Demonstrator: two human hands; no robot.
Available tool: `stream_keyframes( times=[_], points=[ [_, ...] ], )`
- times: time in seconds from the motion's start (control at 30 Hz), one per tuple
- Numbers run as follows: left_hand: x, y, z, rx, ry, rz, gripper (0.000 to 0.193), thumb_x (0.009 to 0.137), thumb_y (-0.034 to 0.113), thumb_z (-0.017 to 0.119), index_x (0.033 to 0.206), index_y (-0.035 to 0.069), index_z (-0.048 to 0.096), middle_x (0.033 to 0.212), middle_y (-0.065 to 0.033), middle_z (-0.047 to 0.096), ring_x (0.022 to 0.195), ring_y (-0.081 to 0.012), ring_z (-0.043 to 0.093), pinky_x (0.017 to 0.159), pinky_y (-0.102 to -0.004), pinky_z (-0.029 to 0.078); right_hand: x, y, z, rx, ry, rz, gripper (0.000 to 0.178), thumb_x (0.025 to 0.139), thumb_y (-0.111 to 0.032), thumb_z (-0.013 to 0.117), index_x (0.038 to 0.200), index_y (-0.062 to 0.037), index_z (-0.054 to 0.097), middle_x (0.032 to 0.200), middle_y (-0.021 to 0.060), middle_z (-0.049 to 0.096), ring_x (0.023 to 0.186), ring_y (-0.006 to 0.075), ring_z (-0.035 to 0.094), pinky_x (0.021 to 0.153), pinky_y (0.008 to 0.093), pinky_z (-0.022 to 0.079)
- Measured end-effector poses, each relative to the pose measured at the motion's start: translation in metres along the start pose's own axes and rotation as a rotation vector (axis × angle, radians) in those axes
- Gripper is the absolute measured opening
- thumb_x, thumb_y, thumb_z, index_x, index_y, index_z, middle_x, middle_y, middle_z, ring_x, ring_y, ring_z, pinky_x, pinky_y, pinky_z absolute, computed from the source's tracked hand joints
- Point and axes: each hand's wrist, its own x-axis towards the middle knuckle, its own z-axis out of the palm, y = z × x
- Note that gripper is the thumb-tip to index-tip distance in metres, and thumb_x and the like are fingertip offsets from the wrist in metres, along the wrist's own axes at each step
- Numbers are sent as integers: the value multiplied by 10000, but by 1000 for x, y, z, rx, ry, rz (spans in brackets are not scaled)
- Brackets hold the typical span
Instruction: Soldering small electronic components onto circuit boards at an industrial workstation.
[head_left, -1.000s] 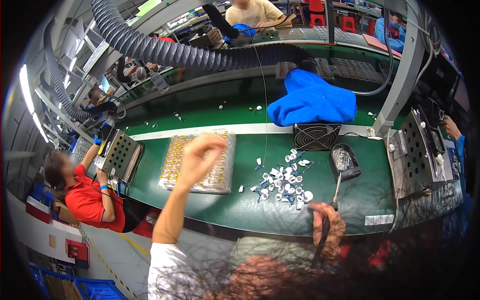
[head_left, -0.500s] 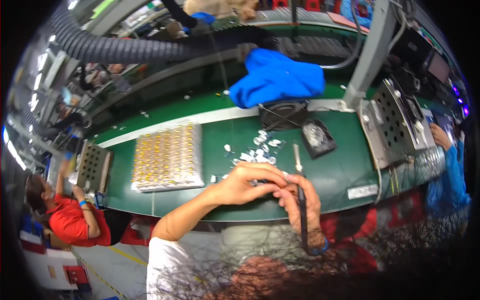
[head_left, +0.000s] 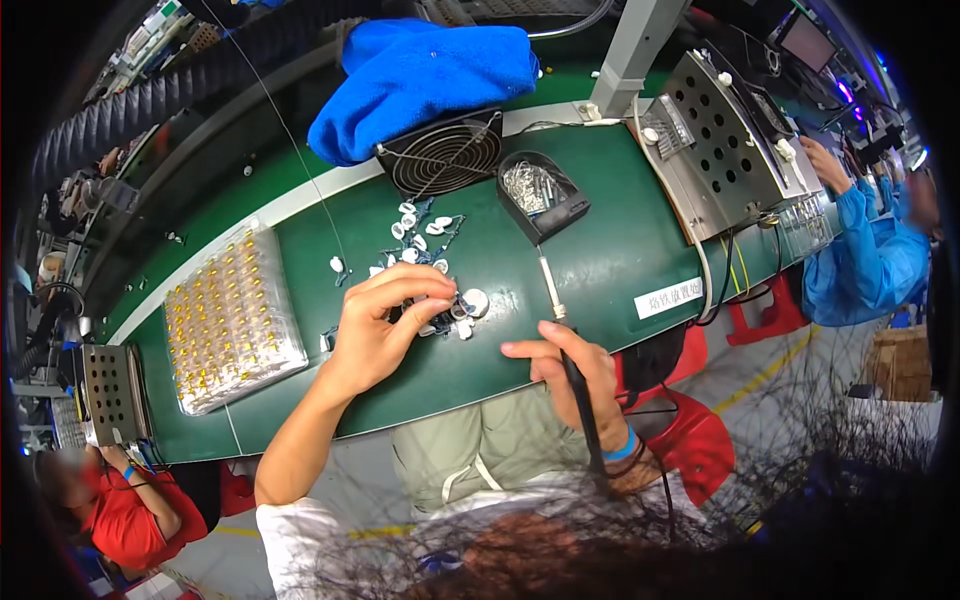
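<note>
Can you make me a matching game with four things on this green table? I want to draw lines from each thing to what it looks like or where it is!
Things:
1. Cloth
2. Bin
3. Soldering iron
4. Tray

Clues:
A. In the person's right hand
B. See-through, with yellow spots
C. Bright blue
D. Black, with small silvery pieces inside

Right pairs: 1-C, 2-D, 3-A, 4-B
</note>
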Motion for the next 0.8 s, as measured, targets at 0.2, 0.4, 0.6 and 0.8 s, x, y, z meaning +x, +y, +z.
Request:
stream_keyframes(
  times=[0.2,0.4,0.6,0.8],
  points=[
    [5,-7,8,99,-22,31,134,923,-49,711,1051,-33,748,1069,-142,738,984,-262,723,862,-351,572,-5,3,-12,-141,83,-115,603,1018,-488,644,1242,72,647,776,110,717,614,212,668,561,326,529],
    [8,-5,9,144,-81,-19,126,959,-25,675,1066,-28,740,1064,-145,716,986,-277,704,855,-356,555,-14,1,-11,-171,39,8,404,959,-293,770,1165,38,664,784,98,726,620,225,683,580,336,535],
    [10,-3,11,162,-103,-25,118,962,-12,677,1060,-25,741,1055,-145,711,958,-283,704,835,-361,556,-6,-1,-8,-273,19,-48,362,885,-213,818,1129,15,678,760,100,711,604,269,671,603,358,549],
    [11,-3,12,152,-103,-13,123,951,-20,686,1059,-17,745,1051,-138,710,939,-280,705,823,-363,562,-4,0,-6,-284,29,-64,343,863,-202,833,1085,23,699,737,107,681,602,282,663,601,369,548]
  ],
)
